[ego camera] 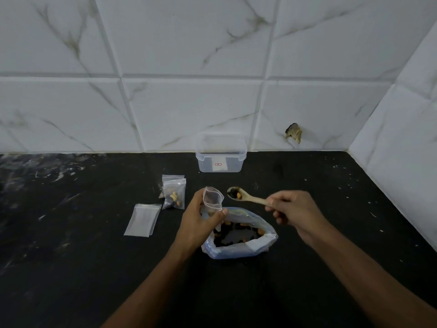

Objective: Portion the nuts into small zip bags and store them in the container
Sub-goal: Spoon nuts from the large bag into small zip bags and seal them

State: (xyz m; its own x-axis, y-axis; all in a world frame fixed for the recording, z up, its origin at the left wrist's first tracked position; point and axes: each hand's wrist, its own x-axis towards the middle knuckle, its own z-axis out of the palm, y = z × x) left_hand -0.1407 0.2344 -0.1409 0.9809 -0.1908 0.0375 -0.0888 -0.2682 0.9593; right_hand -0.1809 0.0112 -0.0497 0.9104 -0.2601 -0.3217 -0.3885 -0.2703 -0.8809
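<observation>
Head view, looking down at a dark countertop backed by marbled wall tiles. Just left of frame centre, the left hand pinched a small zip bag upright between thumb and fingers, its mouth open and facing the spoon. To the right of centre, the right hand was closed around the handle of a wooden spoon, whose bowl — loaded with a few nuts — hovered just beside the bag's mouth. Below both hands stood the large bag of nuts, open and still well stocked. Left of centre lay the filled zip bags — apparently two, overlapping — and, lower left of them, a flat stack of empty zip bags. At upper centre, against the wall, the clear container stood lidless; it appeared to hold no filled bags. Judged progress: early to middle, with one portion in hand, more bags to fill, and all storing yet to be done.
</observation>
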